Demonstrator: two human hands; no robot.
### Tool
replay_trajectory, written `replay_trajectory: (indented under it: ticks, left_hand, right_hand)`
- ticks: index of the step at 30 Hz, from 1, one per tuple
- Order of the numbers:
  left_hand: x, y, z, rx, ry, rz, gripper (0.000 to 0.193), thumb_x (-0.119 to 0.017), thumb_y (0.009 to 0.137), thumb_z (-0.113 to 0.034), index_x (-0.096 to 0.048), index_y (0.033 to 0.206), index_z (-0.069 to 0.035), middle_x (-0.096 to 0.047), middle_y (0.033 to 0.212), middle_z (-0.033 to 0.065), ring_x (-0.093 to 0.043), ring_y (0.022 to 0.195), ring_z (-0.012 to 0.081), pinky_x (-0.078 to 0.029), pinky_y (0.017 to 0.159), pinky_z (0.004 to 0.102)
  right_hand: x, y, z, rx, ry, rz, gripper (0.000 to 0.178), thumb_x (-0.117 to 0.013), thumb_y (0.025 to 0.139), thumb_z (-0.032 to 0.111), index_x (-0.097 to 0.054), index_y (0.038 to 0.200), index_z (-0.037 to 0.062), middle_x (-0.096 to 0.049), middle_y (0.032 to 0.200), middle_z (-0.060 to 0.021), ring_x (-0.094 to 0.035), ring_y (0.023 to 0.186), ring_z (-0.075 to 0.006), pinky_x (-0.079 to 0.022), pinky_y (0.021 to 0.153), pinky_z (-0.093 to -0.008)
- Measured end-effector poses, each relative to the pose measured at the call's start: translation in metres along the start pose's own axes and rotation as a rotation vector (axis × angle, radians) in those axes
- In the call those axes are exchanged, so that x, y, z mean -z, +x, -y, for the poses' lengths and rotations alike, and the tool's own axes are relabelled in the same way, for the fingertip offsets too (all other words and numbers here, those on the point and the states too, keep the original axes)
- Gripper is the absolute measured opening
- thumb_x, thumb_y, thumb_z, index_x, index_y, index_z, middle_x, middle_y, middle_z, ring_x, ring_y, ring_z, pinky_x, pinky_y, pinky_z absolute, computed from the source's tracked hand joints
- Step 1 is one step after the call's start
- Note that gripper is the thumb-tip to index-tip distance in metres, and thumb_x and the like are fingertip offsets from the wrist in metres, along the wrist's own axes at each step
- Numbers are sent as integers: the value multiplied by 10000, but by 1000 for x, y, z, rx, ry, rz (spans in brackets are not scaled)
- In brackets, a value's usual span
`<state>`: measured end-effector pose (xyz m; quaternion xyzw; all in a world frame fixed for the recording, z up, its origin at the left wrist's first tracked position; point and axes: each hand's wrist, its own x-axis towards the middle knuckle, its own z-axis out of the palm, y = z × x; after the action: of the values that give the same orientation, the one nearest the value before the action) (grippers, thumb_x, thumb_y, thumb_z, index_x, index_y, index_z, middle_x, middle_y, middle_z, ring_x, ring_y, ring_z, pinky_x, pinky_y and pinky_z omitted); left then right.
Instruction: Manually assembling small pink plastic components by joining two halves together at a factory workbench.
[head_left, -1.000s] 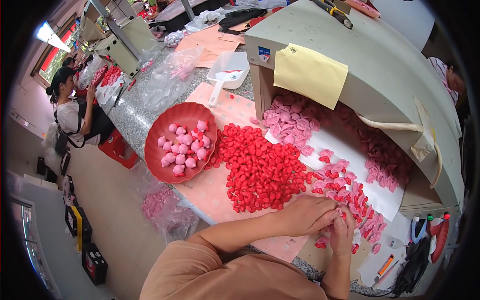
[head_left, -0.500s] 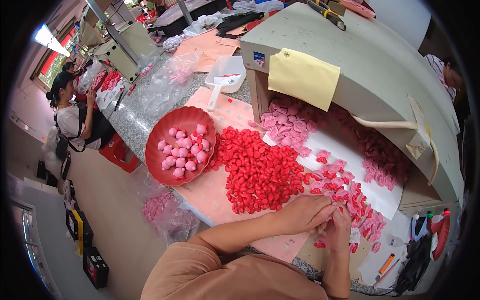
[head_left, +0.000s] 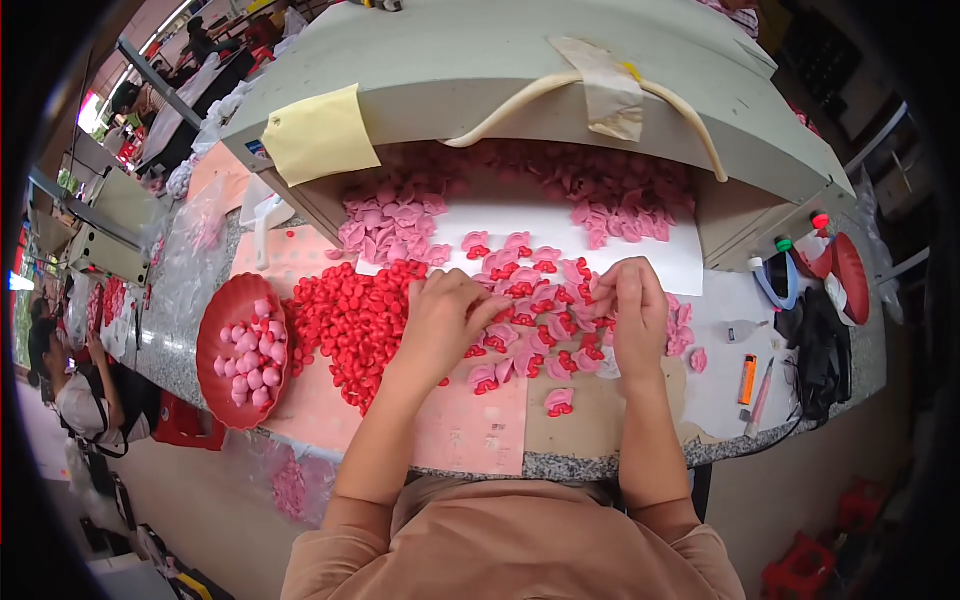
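Observation:
My left hand is over the right edge of a heap of glossy red pieces, its fingers curled and its thumb side toward the pink pieces. What the fingers hold, if anything, is hidden. My right hand is bent over the right side of a spread of small pink cupped pieces with red parts on them. Its thumb and fingers are drawn together above the pink ones; I cannot make out what is between them. One pink-and-red piece lies apart near the table edge.
A red scalloped bowl with round pink figures stands left. Behind the spread is a grey hood over loose pink pieces. An orange knife, capped bottles and a black cloth lie right. Another person works at far left.
My hands, together over the pink pieces before, have moved apart; the left is now beside the red heap. The view has swung to the right.

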<state>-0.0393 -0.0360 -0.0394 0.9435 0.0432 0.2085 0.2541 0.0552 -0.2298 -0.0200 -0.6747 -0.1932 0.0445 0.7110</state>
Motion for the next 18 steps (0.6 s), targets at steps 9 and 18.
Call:
replay_trajectory:
  ticks: [9, 18]
  left_hand:
    - [10, 15, 0, 41, 121, 105, 297, -699, 744, -339, -646, 734, -48, -557, 673, 56, -524, 687, 215, -337, 714, 358]
    - [56, 34, 70, 147, 280, 8, 132, -645, 771, -198, -638, 761, -66, -616, 774, 79, -582, 814, 271, -350, 754, 419]
  right_hand:
    - [3, -1, 0, 45, 13, -26, 288, -413, 972, 247, -506, 809, 28, -526, 687, -11, -463, 564, -57, -407, 536, -192]
    - [-80, 15, -23, 651, -702, 445, 134, -640, 795, 174, -628, 829, 45, -593, 780, -72, -546, 773, -199, -446, 707, -326]
